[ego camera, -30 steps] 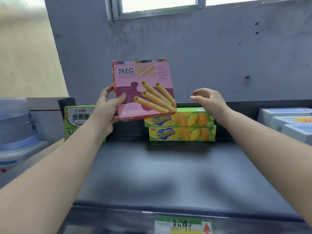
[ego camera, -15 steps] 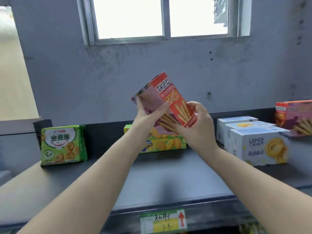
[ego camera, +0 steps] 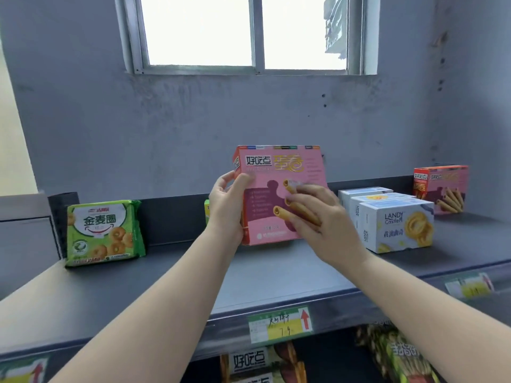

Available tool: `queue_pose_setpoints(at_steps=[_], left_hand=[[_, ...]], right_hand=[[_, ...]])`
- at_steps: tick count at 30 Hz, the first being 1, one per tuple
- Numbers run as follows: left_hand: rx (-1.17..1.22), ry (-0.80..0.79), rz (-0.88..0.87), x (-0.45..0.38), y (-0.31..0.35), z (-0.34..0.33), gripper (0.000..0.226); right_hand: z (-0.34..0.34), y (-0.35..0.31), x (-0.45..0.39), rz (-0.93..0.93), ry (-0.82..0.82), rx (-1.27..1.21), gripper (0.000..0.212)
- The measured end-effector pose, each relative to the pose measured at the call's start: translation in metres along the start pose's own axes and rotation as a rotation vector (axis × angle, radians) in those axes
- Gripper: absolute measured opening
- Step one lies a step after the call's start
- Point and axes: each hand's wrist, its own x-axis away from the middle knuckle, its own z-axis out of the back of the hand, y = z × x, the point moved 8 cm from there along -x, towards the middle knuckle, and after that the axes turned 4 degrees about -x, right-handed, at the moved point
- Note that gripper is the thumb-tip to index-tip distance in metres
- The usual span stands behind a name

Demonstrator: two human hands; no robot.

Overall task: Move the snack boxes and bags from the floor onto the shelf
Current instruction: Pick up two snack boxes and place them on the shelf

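Green-yellow box behind pink box: only sliver visible left of left hand. Packets below shelf edge cut by frame bottom. Price label handwriting illegible.

A scuffed grey wall rises behind, with a bright metal-framed window set high in it.
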Motion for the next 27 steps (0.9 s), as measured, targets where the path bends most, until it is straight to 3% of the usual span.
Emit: queue_pose_setpoints(at_steps=[3,7,11,19,27], left_hand=[[0.017,-0.021,-0.008,0.003,0.005,0.006,0.037],[0.042,-0.048,-0.001,0.008,0.008,0.002,0.034],[0.048,-0.099,-0.014,0.009,0.009,-0.016,0.030],[-0.091,-0.273,-0.132,-0.001,0.004,-0.104,0.027],[-0.225,-0.430,-0.199,-0.018,-0.042,-0.253,0.033]], right_hand=[[0.016,0.013,0.004,-0.195,0.071,0.022,0.059],[0.019,0.034,0.012,-0.513,0.061,-0.263,0.087],[0.019,0.046,0.012,-0.628,0.022,-0.553,0.071],[0.071,0.088,0.006,-0.642,0.185,-0.989,0.049],[0.183,0.197,0.002,-0.697,0.318,-0.799,0.037]])
